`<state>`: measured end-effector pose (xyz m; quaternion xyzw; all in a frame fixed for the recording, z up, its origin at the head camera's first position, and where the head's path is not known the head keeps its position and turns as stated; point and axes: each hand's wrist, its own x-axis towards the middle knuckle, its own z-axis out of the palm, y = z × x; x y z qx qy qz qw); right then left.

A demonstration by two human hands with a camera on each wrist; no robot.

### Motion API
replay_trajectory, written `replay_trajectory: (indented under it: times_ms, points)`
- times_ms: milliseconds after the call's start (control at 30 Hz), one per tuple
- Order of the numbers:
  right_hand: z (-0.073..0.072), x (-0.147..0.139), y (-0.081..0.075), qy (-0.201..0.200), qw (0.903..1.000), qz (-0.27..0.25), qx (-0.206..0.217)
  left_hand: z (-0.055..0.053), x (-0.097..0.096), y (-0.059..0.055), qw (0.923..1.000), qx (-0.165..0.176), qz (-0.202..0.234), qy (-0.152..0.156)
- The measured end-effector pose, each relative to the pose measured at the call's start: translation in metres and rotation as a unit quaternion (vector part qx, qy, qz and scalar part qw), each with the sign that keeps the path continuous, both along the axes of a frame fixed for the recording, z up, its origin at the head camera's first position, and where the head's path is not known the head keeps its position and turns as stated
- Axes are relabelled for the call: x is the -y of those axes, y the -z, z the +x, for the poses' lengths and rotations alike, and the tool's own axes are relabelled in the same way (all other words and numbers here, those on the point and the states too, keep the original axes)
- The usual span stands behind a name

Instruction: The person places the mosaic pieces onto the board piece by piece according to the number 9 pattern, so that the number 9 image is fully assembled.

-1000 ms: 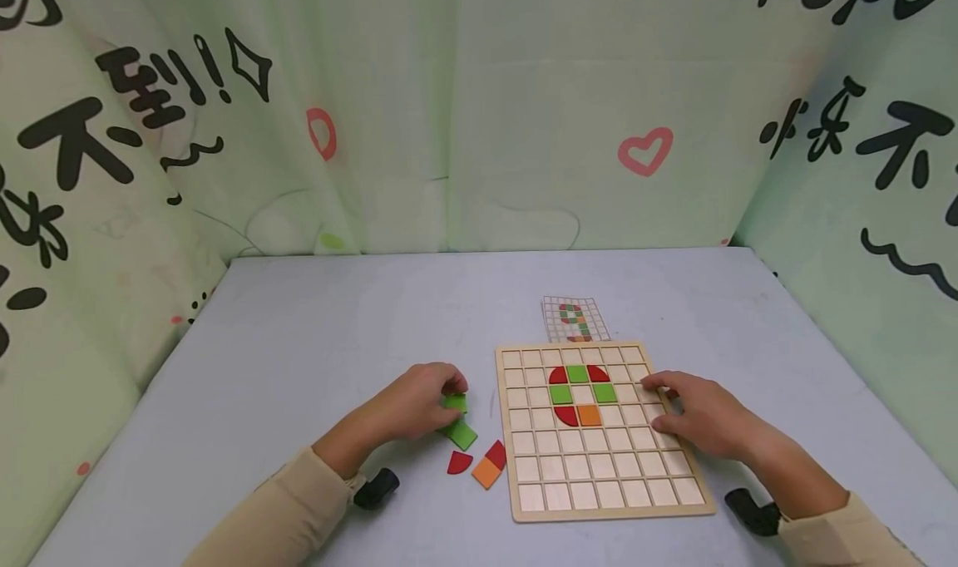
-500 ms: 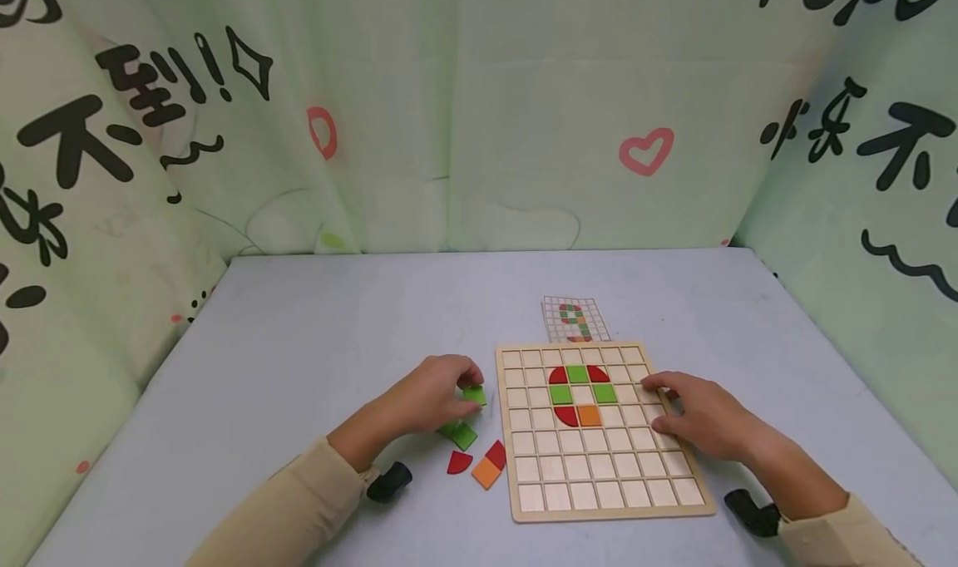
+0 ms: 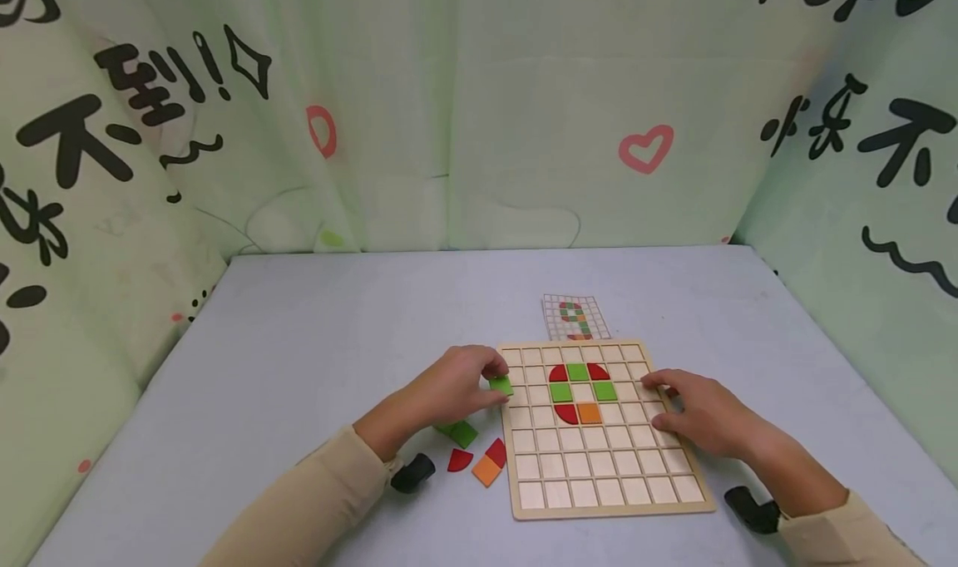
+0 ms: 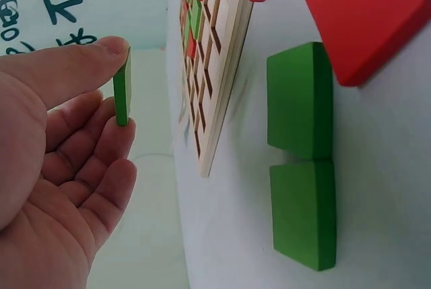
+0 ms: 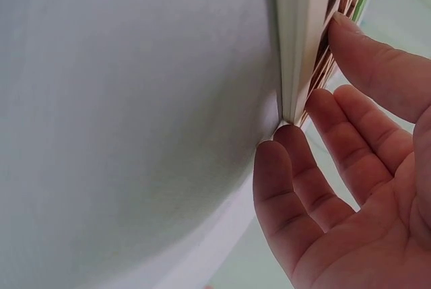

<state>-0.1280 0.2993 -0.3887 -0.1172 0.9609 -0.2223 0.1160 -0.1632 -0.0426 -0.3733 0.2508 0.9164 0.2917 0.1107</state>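
left hand (image 3: 458, 386) pinches square green tile (image 3: 500, 385), no long axis, by left rim of wooden grid board (image 3: 614, 515) | nearer viewer: loose green tiles (image 3: 462, 434), red quarter-round tiles (image 3: 460, 460), orange tile (image 3: 486, 470) | bare cells separate held tile from placed tiles (image 3: 561, 392) | pattern card (image 3: 575, 318) beyond | right hand (image 3: 699, 413), fingers spread, touches right rim, farther off

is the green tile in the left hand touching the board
Apart. The left wrist view shows it: pale curtain is visible between the green tile, pinched in the left hand, and the board. In the head view they merely overlap.
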Motion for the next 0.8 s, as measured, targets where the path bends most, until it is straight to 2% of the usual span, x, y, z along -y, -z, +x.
replay_trajectory:
  times_ms: [267,533,800]
  points:
    - [0.000,0.001,-0.001,0.005,1.0000,0.004,0.002,-0.004,-0.009,0.001,1.0000,0.005,0.005,0.006]
    - [-0.002,0.000,0.000,0.009,0.9999,0.009,0.003,-0.011,-0.023,0.001,0.9996,0.004,0.002,0.029]
    - [-0.001,0.001,0.001,0.007,1.0000,0.005,0.001,-0.011,-0.037,0.000,0.9991,0.010,-0.006,0.041]
